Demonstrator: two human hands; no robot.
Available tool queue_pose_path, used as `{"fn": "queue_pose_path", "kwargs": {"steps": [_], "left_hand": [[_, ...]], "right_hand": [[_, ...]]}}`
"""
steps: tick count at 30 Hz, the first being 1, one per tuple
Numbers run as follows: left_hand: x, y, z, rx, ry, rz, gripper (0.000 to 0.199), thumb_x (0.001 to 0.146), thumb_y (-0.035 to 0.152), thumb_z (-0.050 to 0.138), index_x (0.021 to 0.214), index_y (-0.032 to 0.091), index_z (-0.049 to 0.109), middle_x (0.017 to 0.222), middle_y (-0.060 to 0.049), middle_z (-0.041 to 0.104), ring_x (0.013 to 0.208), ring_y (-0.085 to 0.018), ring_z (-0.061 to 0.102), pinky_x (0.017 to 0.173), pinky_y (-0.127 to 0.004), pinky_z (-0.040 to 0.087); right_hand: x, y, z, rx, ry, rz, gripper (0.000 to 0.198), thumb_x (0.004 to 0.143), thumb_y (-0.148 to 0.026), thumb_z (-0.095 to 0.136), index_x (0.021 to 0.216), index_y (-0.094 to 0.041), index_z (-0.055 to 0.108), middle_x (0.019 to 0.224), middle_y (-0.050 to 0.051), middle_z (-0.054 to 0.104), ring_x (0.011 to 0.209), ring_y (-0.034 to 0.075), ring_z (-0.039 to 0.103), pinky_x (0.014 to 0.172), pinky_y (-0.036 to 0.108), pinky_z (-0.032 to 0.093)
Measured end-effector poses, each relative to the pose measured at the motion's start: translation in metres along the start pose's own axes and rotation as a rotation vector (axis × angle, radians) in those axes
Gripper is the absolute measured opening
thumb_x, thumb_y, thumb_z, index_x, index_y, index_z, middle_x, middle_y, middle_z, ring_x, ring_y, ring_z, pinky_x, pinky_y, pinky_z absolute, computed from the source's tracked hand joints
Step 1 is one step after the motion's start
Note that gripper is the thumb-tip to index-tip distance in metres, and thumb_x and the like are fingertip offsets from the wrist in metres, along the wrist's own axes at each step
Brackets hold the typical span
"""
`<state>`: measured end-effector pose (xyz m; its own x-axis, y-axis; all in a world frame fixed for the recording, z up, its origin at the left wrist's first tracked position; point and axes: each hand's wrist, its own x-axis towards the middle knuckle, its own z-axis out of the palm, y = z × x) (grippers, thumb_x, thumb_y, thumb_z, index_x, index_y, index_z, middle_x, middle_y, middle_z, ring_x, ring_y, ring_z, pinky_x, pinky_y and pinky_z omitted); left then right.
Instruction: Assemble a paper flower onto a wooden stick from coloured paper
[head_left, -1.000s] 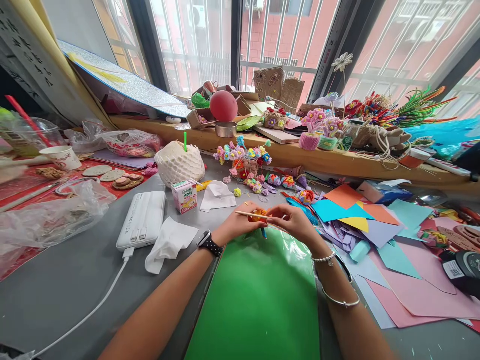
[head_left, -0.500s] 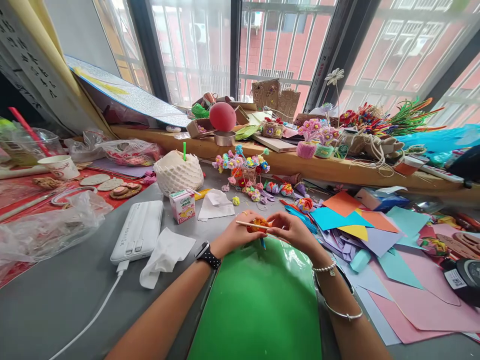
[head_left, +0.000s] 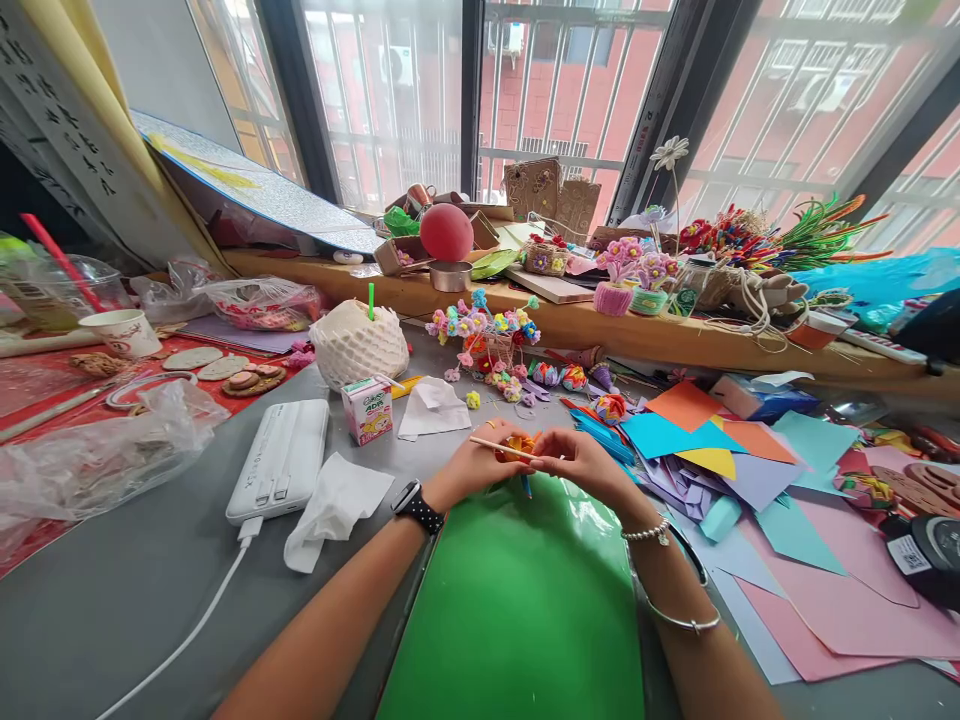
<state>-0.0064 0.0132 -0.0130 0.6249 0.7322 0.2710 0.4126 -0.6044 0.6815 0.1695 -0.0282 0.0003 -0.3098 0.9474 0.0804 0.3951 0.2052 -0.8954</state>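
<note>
My left hand [head_left: 478, 463] is closed around an orange folded-paper flower [head_left: 520, 442], whose lower part is hidden by the fingers. A small blue paper tip [head_left: 527, 487] pokes out beneath it. My right hand [head_left: 583, 463] meets it from the other side, thumb and fingers pinching the end of a thin pale wooden stick [head_left: 499, 448]. That stick lies across the front of the orange paper and over the left fingers. Both hands are just above the far end of a glossy green board [head_left: 517, 600].
Coloured paper sheets [head_left: 817, 600] spread on the right, beside folded blue strips [head_left: 604, 437]. To the left are a white power bank [head_left: 279, 460] with a cable, a crumpled tissue [head_left: 337, 505], a small drink carton [head_left: 369, 411] and a coconut [head_left: 358, 345]. Finished paper flowers [head_left: 574, 377] lie behind.
The hands keep nearly the same place and hold. The stick and the fingers have shifted only very slightly, and the whole view has moved a touch.
</note>
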Motion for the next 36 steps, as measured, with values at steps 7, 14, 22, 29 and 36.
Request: {"fn": "queue_pose_path", "kwargs": {"steps": [7,14,22,29,36], "left_hand": [[0.0,-0.002,0.002,-0.068,0.024,-0.02,0.034,0.062,0.029,0.065,0.093,0.014,0.059,0.094,-0.007,0.057,0.092,-0.017,0.052,0.082,-0.027,0.04],[0.003,0.001,-0.007,-0.326,0.031,-0.291,0.046,0.063,0.04,0.062,0.1,0.014,0.054,0.107,-0.01,0.054,0.094,-0.019,0.053,0.075,-0.028,0.046],[-0.001,0.017,-0.025,-0.085,0.141,-0.081,0.021,0.073,0.033,0.054,0.079,0.016,0.064,0.084,-0.005,0.063,0.08,-0.015,0.055,0.074,-0.027,0.043],[-0.003,0.019,-0.018,0.085,0.02,-0.073,0.022,0.074,0.031,0.05,0.08,0.018,0.067,0.084,-0.005,0.065,0.079,-0.016,0.056,0.07,-0.024,0.041],[-0.001,0.005,-0.016,-0.034,-0.044,-0.142,0.033,0.073,0.042,0.047,0.08,0.016,0.067,0.078,-0.004,0.066,0.071,-0.015,0.056,0.065,-0.022,0.04]], "right_hand": [[0.002,0.001,0.001,-0.049,0.06,0.009,0.024,0.067,-0.037,0.061,0.071,-0.014,0.061,0.072,0.003,0.063,0.067,0.014,0.056,0.061,0.024,0.042],[0.003,0.001,-0.001,-0.183,0.206,-0.013,0.019,0.069,-0.034,0.06,0.069,-0.015,0.062,0.07,0.004,0.062,0.065,0.014,0.055,0.06,0.025,0.042],[0.002,-0.001,0.004,-0.316,0.237,-0.078,0.015,0.071,-0.032,0.059,0.069,-0.017,0.064,0.072,0.003,0.057,0.062,0.013,0.052,0.057,0.025,0.043],[0.003,-0.003,0.008,-0.362,0.23,-0.135,0.013,0.073,-0.028,0.058,0.068,-0.016,0.062,0.069,0.002,0.055,0.061,0.012,0.05,0.056,0.024,0.04],[0.004,-0.004,0.014,-0.429,0.25,-0.166,0.009,0.075,-0.023,0.056,0.069,-0.017,0.059,0.073,0.002,0.054,0.061,0.012,0.05,0.056,0.024,0.04]]}}
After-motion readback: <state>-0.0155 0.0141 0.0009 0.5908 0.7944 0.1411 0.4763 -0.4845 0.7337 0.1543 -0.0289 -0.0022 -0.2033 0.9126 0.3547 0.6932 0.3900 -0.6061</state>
